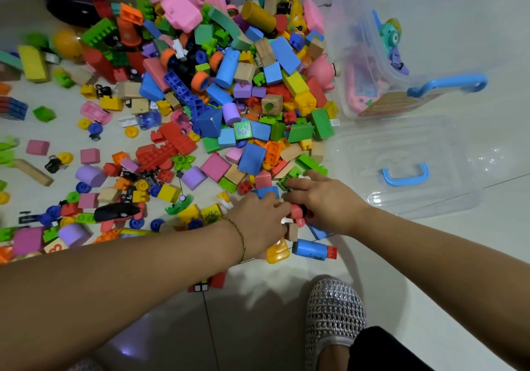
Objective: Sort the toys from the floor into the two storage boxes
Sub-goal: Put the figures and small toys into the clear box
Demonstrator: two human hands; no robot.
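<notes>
Both hands are down at the near edge of the toys point(229, 84), dead centre. The left hand point(258, 218) curls its fingers into the bricks and the right hand point(324, 198) bends over a green brick point(282, 183). Whether either one grips, I cannot tell. The clear storage box point(344, 12) sits at two o'clock, partly filled, with a clear lid point(430, 198) at three.
</notes>
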